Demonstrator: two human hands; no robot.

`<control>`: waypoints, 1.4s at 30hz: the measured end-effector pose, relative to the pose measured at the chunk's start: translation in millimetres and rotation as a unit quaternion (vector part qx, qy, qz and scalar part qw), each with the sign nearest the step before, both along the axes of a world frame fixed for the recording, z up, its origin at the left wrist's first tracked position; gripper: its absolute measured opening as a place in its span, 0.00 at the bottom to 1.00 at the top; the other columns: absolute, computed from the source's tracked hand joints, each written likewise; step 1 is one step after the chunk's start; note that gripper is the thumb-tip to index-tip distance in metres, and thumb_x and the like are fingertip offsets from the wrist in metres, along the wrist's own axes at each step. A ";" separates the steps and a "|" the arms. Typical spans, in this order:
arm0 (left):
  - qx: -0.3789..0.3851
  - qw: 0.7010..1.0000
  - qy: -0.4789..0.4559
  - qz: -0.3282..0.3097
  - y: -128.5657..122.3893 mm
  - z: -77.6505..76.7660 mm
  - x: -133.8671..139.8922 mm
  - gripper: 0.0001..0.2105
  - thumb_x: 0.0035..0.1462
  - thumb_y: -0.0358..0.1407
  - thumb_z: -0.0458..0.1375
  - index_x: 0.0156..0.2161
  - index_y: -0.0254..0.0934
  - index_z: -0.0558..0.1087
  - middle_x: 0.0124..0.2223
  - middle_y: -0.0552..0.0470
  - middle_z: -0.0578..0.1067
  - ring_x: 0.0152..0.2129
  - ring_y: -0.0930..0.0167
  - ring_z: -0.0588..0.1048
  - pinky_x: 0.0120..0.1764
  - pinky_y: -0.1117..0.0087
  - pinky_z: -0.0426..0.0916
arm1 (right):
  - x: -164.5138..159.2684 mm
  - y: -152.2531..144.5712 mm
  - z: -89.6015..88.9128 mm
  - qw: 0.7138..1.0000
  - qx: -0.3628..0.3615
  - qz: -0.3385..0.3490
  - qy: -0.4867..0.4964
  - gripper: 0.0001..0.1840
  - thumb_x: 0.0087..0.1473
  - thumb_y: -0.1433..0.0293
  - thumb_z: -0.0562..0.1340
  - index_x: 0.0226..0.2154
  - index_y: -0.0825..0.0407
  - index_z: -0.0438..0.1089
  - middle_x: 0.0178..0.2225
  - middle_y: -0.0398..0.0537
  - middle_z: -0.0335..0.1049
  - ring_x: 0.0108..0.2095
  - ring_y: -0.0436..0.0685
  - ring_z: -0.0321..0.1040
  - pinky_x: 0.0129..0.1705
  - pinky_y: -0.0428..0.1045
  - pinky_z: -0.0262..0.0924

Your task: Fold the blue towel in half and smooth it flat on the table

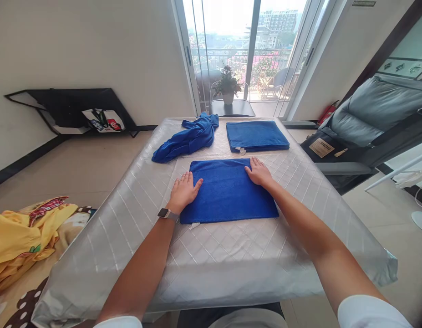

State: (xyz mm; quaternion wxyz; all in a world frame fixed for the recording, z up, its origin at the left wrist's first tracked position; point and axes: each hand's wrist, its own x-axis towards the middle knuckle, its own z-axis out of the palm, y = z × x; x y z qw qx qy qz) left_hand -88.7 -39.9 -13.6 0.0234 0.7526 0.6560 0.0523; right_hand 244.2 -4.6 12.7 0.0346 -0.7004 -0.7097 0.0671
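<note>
A blue towel [227,193], folded into a flat rectangle, lies in front of me on a table with a silver quilted cover [211,264]. My left hand [184,190] rests at its left edge, fingers stretched out and thumb on the cloth. Flat on the towel's far right corner is my right hand [259,172], fingers extended. A small white tag [195,225] sticks out at the near left edge. Beyond it, to the right, sits a neat stack of folded blue towels [256,134]. Crumpled blue cloth [188,139] lies at the far left of the table.
A grey padded armchair [361,120] stands close to the table's right side. Yellow cloth [29,232] is heaped at the lower left. Behind the table a potted plant [227,86] stands on a chair by the glass door. A black folded frame [77,109] leans against the left wall.
</note>
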 end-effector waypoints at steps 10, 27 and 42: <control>0.026 0.999 0.035 0.013 -5.1 10.3 2.0 0.36 0.72 0.52 0.37 0.71 0.23 0.58 0.71 0.33 0.62 0.70 0.56 0.59 0.71 0.51 0.50 | 3.4 1.4 -16.0 0.999 0.028 -0.023 0.030 0.38 0.72 0.58 0.41 0.74 0.65 0.44 0.76 0.58 0.39 0.76 0.59 0.37 0.74 0.54 0.34; 0.023 0.969 -0.059 -0.238 42.9 15.8 234.5 0.29 0.75 0.45 0.35 0.72 0.32 0.58 0.74 0.41 0.59 0.71 0.62 0.56 0.71 0.56 0.51 | 9.5 -3.6 -18.1 0.999 0.036 0.007 0.007 0.36 0.68 0.67 0.46 0.74 0.63 0.46 0.77 0.55 0.38 0.76 0.59 0.37 0.74 0.53 0.36; -0.004 0.999 -0.043 0.028 66.5 5.0 23.0 0.38 0.72 0.54 0.31 0.74 0.27 0.51 0.76 0.39 0.51 0.73 0.60 0.49 0.72 0.56 0.43 | 4.4 6.6 -18.0 0.999 0.014 -0.031 0.034 0.39 0.72 0.57 0.41 0.75 0.64 0.44 0.77 0.57 0.38 0.76 0.60 0.36 0.75 0.55 0.34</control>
